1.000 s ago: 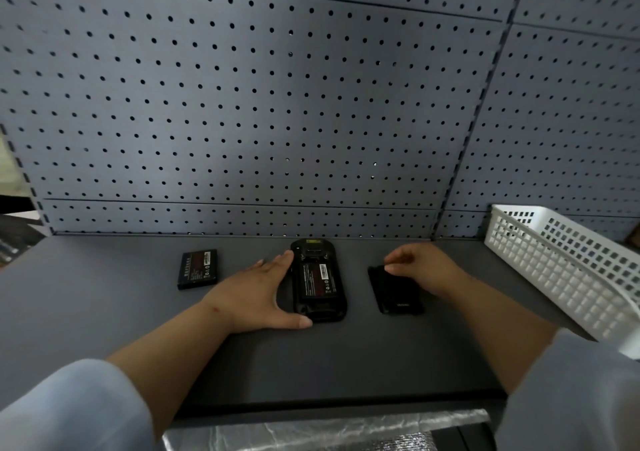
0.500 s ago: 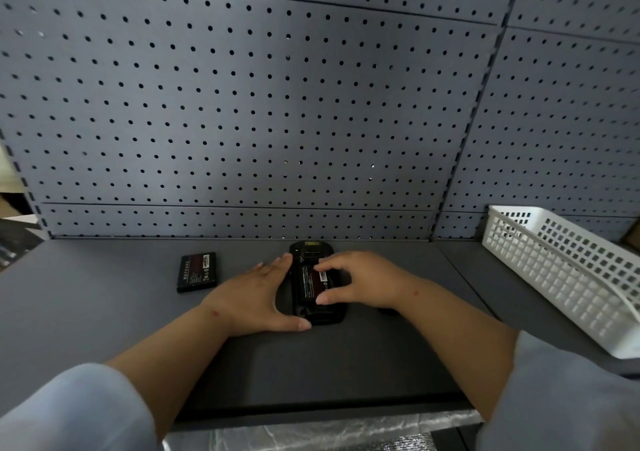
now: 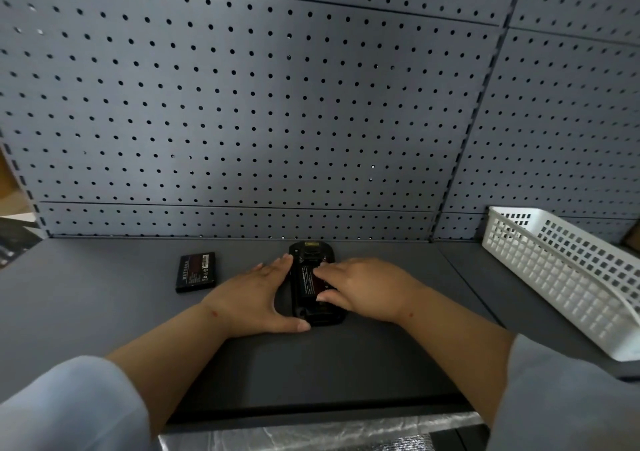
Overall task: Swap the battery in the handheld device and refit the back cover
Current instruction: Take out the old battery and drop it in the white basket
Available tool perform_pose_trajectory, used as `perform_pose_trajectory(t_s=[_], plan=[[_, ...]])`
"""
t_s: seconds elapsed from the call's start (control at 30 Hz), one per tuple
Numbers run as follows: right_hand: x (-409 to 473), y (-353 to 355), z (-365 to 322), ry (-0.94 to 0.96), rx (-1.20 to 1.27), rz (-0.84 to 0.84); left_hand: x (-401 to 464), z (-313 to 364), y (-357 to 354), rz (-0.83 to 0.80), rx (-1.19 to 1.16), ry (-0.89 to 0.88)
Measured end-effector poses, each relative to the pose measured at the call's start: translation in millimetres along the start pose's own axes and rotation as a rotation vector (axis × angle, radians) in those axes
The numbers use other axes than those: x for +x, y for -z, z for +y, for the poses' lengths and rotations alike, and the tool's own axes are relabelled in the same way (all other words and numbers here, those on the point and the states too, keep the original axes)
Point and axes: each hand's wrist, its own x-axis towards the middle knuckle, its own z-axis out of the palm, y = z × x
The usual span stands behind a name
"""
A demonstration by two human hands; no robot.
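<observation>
My two forearms reach forward from pale sleeves over the near edge of the dark grey shelf. My left hand lies flat on the shelf with fingers spread wide, its thumb along the near end of the handheld device and its fingers against the device's left side. My right hand rests on top of the device, fingers loosely extended, fingertips pressing on the battery that sits in the open back. The device lies face down near the shelf's back edge, at its middle. To its left, apart from it, lies a spare battery, label up. A white basket stands at the right edge. A grey pegboard rises behind.
</observation>
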Motion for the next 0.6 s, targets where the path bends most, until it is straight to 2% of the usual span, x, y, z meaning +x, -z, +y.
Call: perform_pose_trajectory(t_s=[0.1,0.23,0.37,0.47,0.6], plan=[[-1.6,-3.2,-2.9,-0.009,0.057,0.154,0.2,0.3,1.2,-0.008,0.007,-0.011],[4.4,-0.9,-9.3,-0.134,0.327,0.295,1.3,-1.5,0.5,-0.019,0.0,0.002],[8.1,2.4,-15.6,-0.288,0.448,0.401,3.5,-4.4,-2.0,-0.012,0.013,0.02],[6.5,4.3,-23.4,-0.382,0.514,0.408,3.8,-5.1,-3.1,-0.003,0.017,0.019],[9.2,3.1,-32.0,-0.51,0.473,0.343,3.4,-4.9,-2.8,0.003,0.001,0.015]])
